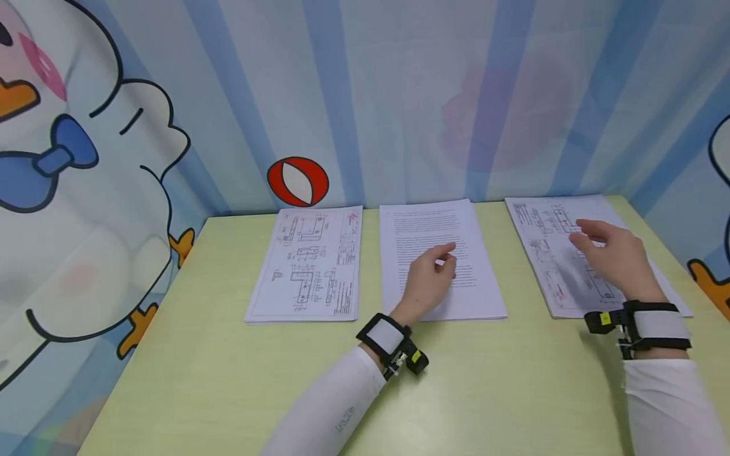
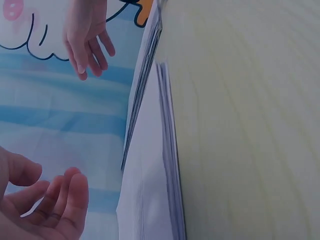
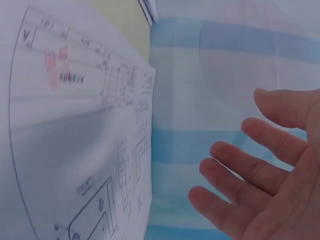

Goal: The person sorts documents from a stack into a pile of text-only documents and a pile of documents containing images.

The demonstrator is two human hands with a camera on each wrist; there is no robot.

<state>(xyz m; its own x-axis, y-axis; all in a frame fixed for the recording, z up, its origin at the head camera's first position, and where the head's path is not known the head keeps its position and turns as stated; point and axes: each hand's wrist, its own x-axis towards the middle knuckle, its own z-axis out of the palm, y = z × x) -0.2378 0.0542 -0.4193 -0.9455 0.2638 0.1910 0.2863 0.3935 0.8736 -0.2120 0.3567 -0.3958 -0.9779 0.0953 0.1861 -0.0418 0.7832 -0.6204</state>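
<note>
Three paper stacks lie on the table. Lines of printed text cover the middle stack [image 1: 424, 231], and my left hand [image 1: 429, 278] hovers over it with loosely bent fingers and nothing in them. In the left wrist view that hand [image 2: 47, 202] is apart from the stack's edge [image 2: 170, 150]. Technical drawings show on the right stack [image 1: 547, 253]. Above it is my right hand [image 1: 618, 256], its relaxed fingers holding nothing. The right wrist view has this hand [image 3: 260, 175] spread clear of the drawing sheet [image 3: 90, 140]. A left stack [image 1: 319, 266] of drawings lies away from both hands.
The pale yellow-green table [image 1: 199, 380] meets a blue striped curtain [image 1: 399, 95] at its back edge. Cartoon figures and a red-and-white ball [image 1: 298, 182] are printed on the curtain. Wrist cameras [image 1: 416, 361] are strapped to both arms.
</note>
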